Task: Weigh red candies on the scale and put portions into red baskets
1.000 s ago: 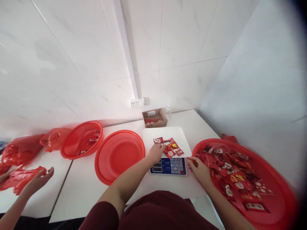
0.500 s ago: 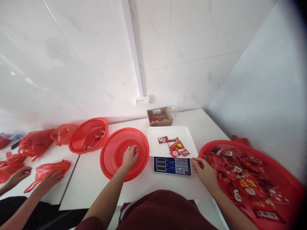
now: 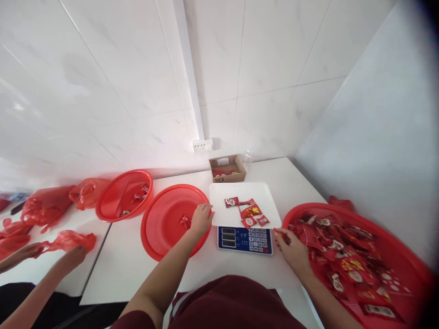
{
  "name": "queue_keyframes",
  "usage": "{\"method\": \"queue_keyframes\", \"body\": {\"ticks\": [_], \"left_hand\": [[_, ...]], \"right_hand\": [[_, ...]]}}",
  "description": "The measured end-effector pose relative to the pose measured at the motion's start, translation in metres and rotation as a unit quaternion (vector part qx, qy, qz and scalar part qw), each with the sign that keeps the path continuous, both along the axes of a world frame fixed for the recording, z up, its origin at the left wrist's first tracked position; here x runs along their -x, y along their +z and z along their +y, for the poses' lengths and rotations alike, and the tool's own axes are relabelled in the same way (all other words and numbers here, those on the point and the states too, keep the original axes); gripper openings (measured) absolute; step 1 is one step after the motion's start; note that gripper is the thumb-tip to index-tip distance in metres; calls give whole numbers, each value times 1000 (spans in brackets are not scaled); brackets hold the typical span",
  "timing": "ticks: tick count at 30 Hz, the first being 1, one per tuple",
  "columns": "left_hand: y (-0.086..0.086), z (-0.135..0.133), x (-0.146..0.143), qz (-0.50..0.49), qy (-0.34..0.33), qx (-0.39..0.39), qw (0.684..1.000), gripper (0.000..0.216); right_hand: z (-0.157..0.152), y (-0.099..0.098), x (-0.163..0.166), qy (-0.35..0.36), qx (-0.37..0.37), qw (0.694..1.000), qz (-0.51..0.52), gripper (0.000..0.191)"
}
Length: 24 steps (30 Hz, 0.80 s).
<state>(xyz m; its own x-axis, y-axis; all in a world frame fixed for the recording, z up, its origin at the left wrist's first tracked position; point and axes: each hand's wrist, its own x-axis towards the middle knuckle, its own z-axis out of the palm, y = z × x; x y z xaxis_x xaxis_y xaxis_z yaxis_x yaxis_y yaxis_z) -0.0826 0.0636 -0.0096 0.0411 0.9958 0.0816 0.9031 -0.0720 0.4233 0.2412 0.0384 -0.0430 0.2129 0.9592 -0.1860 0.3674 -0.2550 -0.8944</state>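
My left hand (image 3: 202,220) is over the right rim of a red mesh basket (image 3: 154,205), its fingertips near the left edge of the scale's white tray (image 3: 221,217). Nothing shows in its loosely bent fingers. One small red snack packet (image 3: 185,221) lies in that basket. On the tray rest several red packets (image 3: 251,210). The blue keypad and display panel of the scale (image 3: 244,240) faces me. By the tray's front right corner, my right hand (image 3: 293,249) pinches a small red snack packet (image 3: 280,234), partly hidden by the fingers.
A large red basket (image 3: 411,260) heaped with red packets stands at my right. Behind the scale is a cardboard box (image 3: 228,176). Another red basket (image 3: 103,205) holds a few packets. At far left, another person's hands (image 3: 70,260) handle a red plastic bag (image 3: 68,240).
My left hand has left a red packet in the mesh basket and moved right, to the tray's edge. My right hand has stayed nearly in place. The other person's hands have lifted and gathered the bag.
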Motion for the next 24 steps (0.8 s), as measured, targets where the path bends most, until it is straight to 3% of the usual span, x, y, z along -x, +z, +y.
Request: {"method": "queue_keyframes", "body": {"ticks": [3, 7, 12, 18, 24], "left_hand": [[-2, 33, -33, 13, -66, 8, 998, 26], [-10, 68, -66, 27, -93, 32, 995, 24], [-19, 81, -81, 20, -84, 62, 994, 26], [-17, 66, -70, -31, -33, 78, 996, 42], [0, 32, -18, -133, 67, 45, 988, 40]], "right_hand": [[0, 8, 1, 4, 9, 1000, 23, 39], [1, 13, 0, 27, 14, 999, 11, 41], [1, 11, -1, 41, 2, 999, -8, 44], [1, 3, -2, 30, -3, 999, -19, 43], [1, -2, -3, 20, 6, 1000, -4, 44]]}}
